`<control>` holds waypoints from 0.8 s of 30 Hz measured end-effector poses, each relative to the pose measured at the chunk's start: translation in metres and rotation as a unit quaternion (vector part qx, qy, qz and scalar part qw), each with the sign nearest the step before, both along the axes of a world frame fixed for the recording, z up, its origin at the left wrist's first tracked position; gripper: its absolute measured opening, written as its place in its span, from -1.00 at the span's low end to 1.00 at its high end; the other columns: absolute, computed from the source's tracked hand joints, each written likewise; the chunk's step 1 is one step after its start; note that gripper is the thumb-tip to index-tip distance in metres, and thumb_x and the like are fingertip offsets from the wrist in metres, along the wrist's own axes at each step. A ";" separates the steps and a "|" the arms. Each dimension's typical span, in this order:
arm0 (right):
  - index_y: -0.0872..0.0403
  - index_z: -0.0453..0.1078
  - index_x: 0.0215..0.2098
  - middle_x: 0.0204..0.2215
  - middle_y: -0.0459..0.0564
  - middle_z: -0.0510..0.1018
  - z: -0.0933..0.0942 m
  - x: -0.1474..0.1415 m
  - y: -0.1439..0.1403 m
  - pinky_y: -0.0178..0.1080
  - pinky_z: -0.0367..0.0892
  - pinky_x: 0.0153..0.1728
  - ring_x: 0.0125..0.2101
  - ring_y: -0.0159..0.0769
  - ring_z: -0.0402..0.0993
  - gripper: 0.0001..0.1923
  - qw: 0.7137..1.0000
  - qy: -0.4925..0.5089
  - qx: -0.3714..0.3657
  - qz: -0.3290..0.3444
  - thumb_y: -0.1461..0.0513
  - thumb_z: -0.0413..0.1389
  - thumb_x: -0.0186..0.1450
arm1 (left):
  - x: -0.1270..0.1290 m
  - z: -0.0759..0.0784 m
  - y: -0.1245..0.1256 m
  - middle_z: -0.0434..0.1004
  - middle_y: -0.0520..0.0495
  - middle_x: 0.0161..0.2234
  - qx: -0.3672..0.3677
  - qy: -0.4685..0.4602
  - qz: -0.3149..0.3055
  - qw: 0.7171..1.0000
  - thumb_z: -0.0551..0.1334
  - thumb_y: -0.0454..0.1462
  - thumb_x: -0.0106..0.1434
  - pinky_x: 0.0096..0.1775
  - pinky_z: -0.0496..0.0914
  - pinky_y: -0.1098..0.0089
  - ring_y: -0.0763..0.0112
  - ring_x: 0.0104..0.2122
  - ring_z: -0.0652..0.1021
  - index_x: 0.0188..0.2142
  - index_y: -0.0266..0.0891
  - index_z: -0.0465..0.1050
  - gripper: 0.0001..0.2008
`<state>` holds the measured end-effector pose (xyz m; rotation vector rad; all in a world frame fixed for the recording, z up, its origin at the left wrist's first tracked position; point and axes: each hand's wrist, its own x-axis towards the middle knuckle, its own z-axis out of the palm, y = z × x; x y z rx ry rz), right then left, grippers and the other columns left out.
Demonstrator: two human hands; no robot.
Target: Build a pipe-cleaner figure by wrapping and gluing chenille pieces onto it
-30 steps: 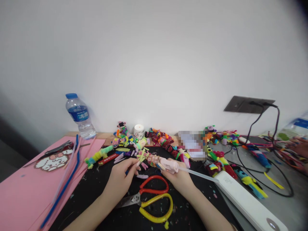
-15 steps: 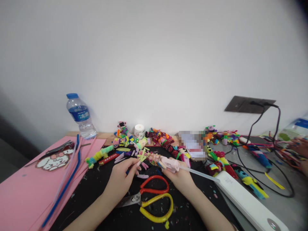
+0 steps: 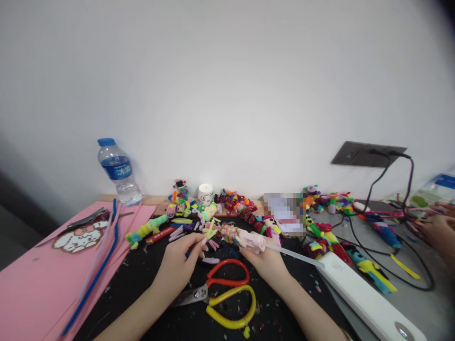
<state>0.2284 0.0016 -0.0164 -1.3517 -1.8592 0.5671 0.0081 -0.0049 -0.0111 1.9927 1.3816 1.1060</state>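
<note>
My right hand (image 3: 265, 260) is wrapped round a pink glue gun (image 3: 251, 240), its nozzle pointing left. A long translucent glue stick (image 3: 295, 254) sticks out of the gun's back end. My left hand (image 3: 183, 255) is closed in a pinch just left of the nozzle; what lies between its fingertips is too small to make out. Right by those fingertips are short yellow-green pipe cleaner pieces (image 3: 212, 229). Scissors with one red and one yellow handle (image 3: 232, 312) lie on the black mat (image 3: 142, 289) between my forearms.
Colourful pipe cleaner figures (image 3: 272, 228) line the back. At left stand a water bottle (image 3: 121, 170) and pink sheets (image 3: 31, 284) bearing long pipe cleaners (image 3: 94, 286). A white device (image 3: 369, 296) and black cables (image 3: 432, 274) lie right, near another person's hand (image 3: 441, 232).
My two hands and the glue gun stay almost where they were. At the far right, the other person's hand has come further into view.
</note>
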 end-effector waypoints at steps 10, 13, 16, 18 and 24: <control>0.14 0.41 -0.38 -0.46 0.01 0.52 -0.005 0.003 0.001 -0.25 0.33 -0.41 -0.43 -0.21 0.44 -0.88 1.000 -0.008 0.010 0.005 0.27 0.07 0.12 | 0.000 0.001 -0.001 0.47 0.02 -0.55 -0.003 -0.004 0.003 1.000 0.05 -0.29 0.24 -0.42 0.32 0.47 0.42 -0.53 0.48 -0.35 -0.28 0.42 -0.82; 0.14 0.43 -0.33 -0.43 0.03 0.54 -0.006 0.003 0.001 -0.24 0.35 -0.37 -0.39 -0.19 0.46 -0.84 1.000 -0.010 0.009 0.000 0.27 0.07 0.12 | 0.000 0.001 -0.001 0.47 0.02 -0.54 -0.004 -0.007 0.003 1.000 0.05 -0.30 0.24 -0.41 0.32 0.47 0.42 -0.53 0.48 -0.34 -0.28 0.41 -0.82; 0.15 0.44 -0.31 -0.42 0.04 0.55 -0.006 0.004 0.002 -0.22 0.36 -0.35 -0.38 -0.17 0.47 -0.82 1.000 -0.015 0.006 -0.007 0.27 0.08 0.12 | 0.000 0.000 -0.001 0.47 0.01 -0.54 -0.001 -0.008 0.002 1.000 0.05 -0.30 0.24 -0.41 0.33 0.46 0.42 -0.52 0.48 -0.35 -0.28 0.41 -0.82; 0.15 0.45 -0.33 -0.43 0.03 0.56 -0.006 0.004 0.002 -0.22 0.36 -0.35 -0.39 -0.18 0.48 -0.83 1.000 -0.018 0.005 -0.012 0.27 0.08 0.12 | -0.001 0.000 -0.001 0.47 0.02 -0.55 0.005 -0.005 0.004 1.000 0.05 -0.30 0.24 -0.41 0.32 0.46 0.41 -0.52 0.48 -0.35 -0.28 0.41 -0.82; 0.15 0.45 -0.34 -0.44 0.02 0.55 -0.005 0.004 0.002 -0.24 0.35 -0.37 -0.40 -0.19 0.47 -0.83 1.000 -0.026 0.003 -0.016 0.27 0.08 0.12 | 0.000 0.001 -0.001 0.47 0.02 -0.55 0.006 -0.002 0.006 1.000 0.05 -0.30 0.24 -0.41 0.32 0.46 0.41 -0.53 0.48 -0.34 -0.27 0.42 -0.82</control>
